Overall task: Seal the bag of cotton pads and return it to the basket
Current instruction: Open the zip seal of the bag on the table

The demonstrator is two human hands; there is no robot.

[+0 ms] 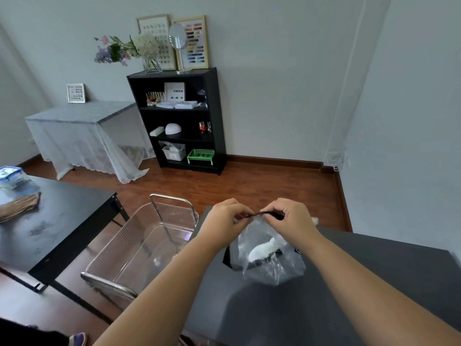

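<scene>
**Mia:** Can you read any words on the bag of cotton pads [272, 255]?

**Ben:** No. There is a small dark mark on its right side, but it is too blurry to read. The two framed charts [174, 41] on top of the black shelf [179, 121] show rows of little colored dots and stripes. No words show on them from here.

**Mia:** What are the hands doing?

**Ben:** The left hand [224, 218] and the right hand [289, 218] both pinch the dark strip at the top of the bag. The fingers are curled tight on it, and the hands are close together. The bag hangs down from the strip. It is clear and crinkly (you can see white pads inside).

**Mia:** Where is the bag?

**Ben:** It is held up over the dark gray table [349, 283], near the table's left edge. The clear basket [139, 243] with metal handles is just to the left of it, lower down, beside the table.

**Mia:** What else is in the room?

**Ben:** The floor is reddish-brown wood and the walls are pale. On the left is a black table [62, 228] with a box with a blue lid [11, 176] and a brown cloth [20, 206]. Farther back, a table with a lace cover [82, 136] holds a small white frame [76, 93]. On the black shelf stand flowers in a glass vase [134, 51] and a round mirror [178, 39]. Inside the shelf are little bottles, a white bin [174, 152] and a green basket [200, 156].
</scene>
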